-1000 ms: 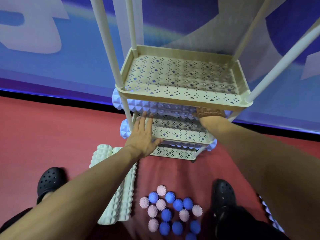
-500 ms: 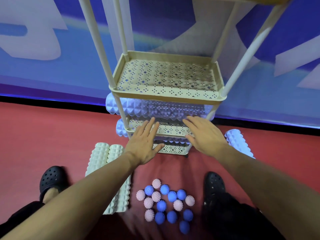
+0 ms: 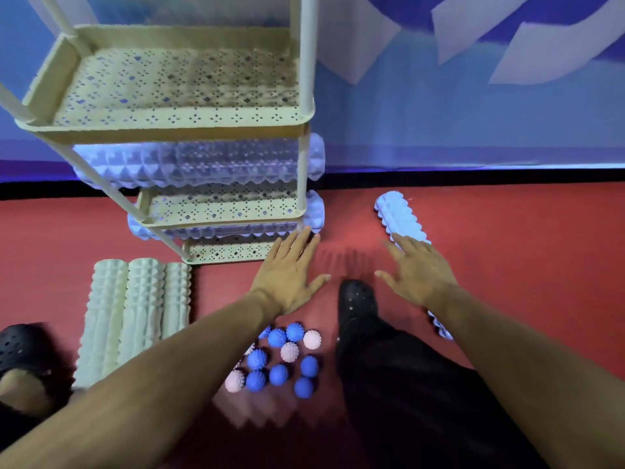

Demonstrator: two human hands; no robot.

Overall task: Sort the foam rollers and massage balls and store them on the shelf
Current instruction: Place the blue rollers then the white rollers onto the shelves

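A beige perforated shelf (image 3: 169, 123) stands on the red floor at upper left. One pale blue foam roller (image 3: 199, 160) lies on a middle tier and a second blue roller (image 3: 314, 211) on the tier below. A third blue roller (image 3: 400, 216) lies on the floor to the right. My right hand (image 3: 417, 269) hovers over its near part with fingers spread, holding nothing. My left hand (image 3: 289, 274) is spread flat beside the shelf's lower right corner. Three white rollers (image 3: 135, 316) lie side by side on the left. Several blue and pink spiky balls (image 3: 280, 360) cluster below my left hand.
My black shoes are on the floor, one at the left edge (image 3: 20, 346) and one between my hands (image 3: 356, 299). A blue and white wall (image 3: 473, 113) runs behind the shelf, with a dark strip at its base.
The view has swung to the right, so the shelf now sits at the left. Both hands drew back from the shelf tiers, and my right hand moved over the blue roller on the floor.
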